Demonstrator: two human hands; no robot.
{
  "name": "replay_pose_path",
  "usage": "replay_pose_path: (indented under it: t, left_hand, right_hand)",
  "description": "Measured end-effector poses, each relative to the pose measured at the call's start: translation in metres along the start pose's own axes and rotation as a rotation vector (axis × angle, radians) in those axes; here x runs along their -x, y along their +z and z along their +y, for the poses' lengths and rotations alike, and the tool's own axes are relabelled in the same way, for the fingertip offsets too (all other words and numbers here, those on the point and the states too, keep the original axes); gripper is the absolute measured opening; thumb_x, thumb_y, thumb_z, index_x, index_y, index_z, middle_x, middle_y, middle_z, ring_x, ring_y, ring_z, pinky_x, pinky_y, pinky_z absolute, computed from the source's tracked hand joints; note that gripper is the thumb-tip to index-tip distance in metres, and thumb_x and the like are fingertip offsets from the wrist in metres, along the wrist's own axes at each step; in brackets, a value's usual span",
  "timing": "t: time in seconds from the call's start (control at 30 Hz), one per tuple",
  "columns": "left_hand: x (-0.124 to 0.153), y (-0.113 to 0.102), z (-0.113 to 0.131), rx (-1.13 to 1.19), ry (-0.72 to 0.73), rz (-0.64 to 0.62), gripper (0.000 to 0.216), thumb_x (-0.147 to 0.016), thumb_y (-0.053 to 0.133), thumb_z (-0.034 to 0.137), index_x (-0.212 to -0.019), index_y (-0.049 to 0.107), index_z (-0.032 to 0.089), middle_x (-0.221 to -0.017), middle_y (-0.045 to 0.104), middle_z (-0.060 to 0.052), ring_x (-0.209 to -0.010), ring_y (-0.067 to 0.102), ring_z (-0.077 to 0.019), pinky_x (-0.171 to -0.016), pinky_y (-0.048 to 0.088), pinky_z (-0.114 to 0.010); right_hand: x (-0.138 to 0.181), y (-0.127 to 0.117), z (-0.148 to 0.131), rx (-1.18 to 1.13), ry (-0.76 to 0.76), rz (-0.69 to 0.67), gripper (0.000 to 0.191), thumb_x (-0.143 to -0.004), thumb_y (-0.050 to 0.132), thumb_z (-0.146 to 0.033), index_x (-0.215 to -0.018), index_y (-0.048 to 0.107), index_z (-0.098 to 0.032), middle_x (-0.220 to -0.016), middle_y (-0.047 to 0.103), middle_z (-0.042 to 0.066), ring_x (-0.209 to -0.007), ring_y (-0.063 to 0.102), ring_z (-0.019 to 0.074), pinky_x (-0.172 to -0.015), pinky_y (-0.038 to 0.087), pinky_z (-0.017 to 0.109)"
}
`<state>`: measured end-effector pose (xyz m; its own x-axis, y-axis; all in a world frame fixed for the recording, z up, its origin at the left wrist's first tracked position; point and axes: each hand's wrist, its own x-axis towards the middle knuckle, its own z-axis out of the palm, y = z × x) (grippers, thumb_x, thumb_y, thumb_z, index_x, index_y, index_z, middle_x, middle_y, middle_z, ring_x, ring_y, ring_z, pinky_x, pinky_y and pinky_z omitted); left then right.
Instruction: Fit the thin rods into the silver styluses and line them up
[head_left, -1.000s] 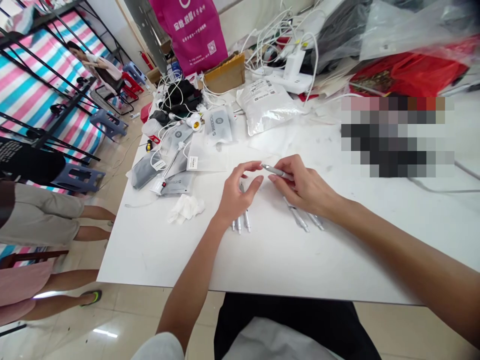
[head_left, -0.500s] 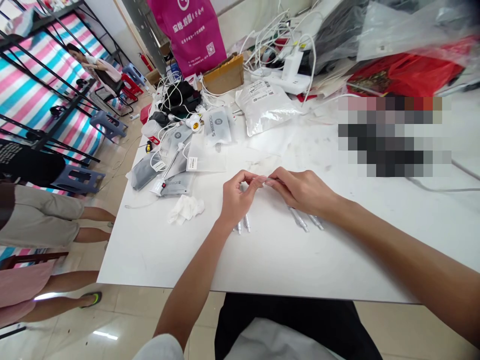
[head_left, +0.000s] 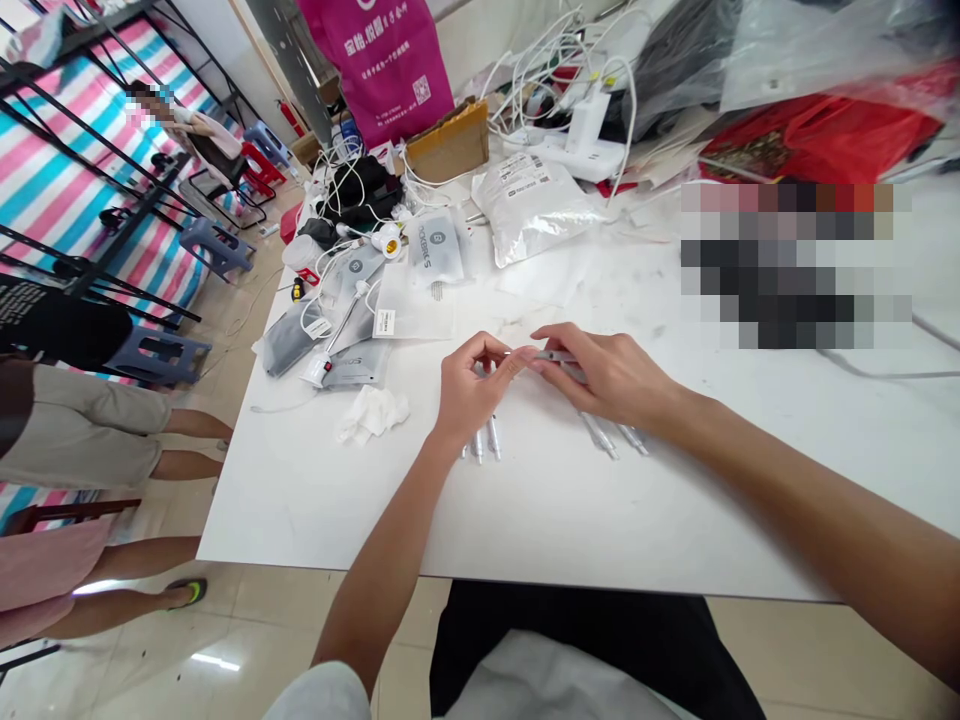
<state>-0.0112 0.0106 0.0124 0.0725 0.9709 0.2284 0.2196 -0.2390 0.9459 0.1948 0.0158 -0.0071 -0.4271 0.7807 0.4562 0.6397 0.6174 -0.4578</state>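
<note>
At the left edge of the table (head_left: 360, 520) you have grey packets (head_left: 292, 340), with a crumpled tissue (head_left: 373, 415) nearer you. Next comes your left hand (head_left: 469, 395), its thumb and forefinger pinched on the end of a pen (head_left: 556, 356); the fingertips hide whether they hold the tip or a small loose part. Loose pens (head_left: 478, 445) lie partly behind that hand, ends toward the near edge. The pen itself is above the table's middle, its barrel gripped between the thumb and fingers of your right hand (head_left: 615, 375). A second ago your left fingers stood apart from it; now both hands meet on it, so the work seems to be at its end. More pens (head_left: 598, 436) lie below your right hand.
</note>
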Motion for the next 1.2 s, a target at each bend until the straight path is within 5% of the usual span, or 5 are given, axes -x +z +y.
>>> replay_pose_path:
  t: [0.13,0.4,0.6,0.77,1.2]
  left_hand:
    - [-0.001,-0.001,0.004,0.111,0.050,-0.103,0.032,-0.087,0.083,0.049,-0.108,0.075,0.026,-0.108,0.076,-0.006,-0.099,0.071,-0.0196,-0.084,0.053,-0.032]
    - [-0.003,-0.001,-0.001,0.029,-0.068,0.038,0.039,-0.088,0.078,0.057,-0.077,0.067,0.022,-0.073,0.064,0.000,-0.070,0.059,-0.0123,-0.068,0.048,-0.028]
    - [-0.001,0.000,0.007,0.161,0.040,-0.172,0.030,-0.090,0.080,0.045,-0.115,0.074,0.028,-0.124,0.075,-0.007,-0.116,0.071,-0.0229,-0.095,0.058,-0.036]
    - [-0.001,0.002,0.002,0.142,0.013,-0.106,0.020,-0.093,0.078,0.043,-0.105,0.077,0.027,-0.111,0.079,-0.006,-0.108,0.075,-0.0234,-0.100,0.058,-0.041]
    - [0.000,0.007,-0.004,0.199,-0.011,-0.101,0.023,-0.093,0.078,0.043,-0.104,0.072,0.024,-0.114,0.078,-0.007,-0.113,0.073,-0.0228,-0.096,0.058,-0.038]
  right_hand:
    - [0.000,0.000,0.000,-0.008,0.005,-0.002,0.028,-0.110,0.044,-0.045,-0.112,0.058,-0.020,-0.088,0.075,0.006,-0.059,0.062,0.0168,-0.052,0.035,0.029]
    - [-0.001,-0.001,-0.003,-0.062,0.011,0.010,0.023,-0.108,0.050,-0.042,-0.114,0.059,-0.021,-0.098,0.075,0.007,-0.065,0.064,0.0169,-0.054,0.040,0.029]
    - [-0.001,-0.002,0.000,0.020,-0.053,-0.011,0.030,-0.112,0.036,-0.034,-0.119,0.061,-0.020,-0.097,0.075,0.008,-0.066,0.061,0.0171,-0.055,0.034,0.030]
    - [-0.001,0.000,0.000,0.056,0.008,0.011,0.031,-0.111,0.041,-0.040,-0.119,0.061,-0.018,-0.090,0.076,0.009,-0.066,0.064,0.0191,-0.054,0.035,0.030]
    - [-0.003,-0.001,0.000,0.144,-0.036,0.041,0.030,-0.111,0.038,-0.036,-0.107,0.063,-0.019,-0.087,0.076,0.009,-0.068,0.065,0.0195,-0.053,0.033,0.032]
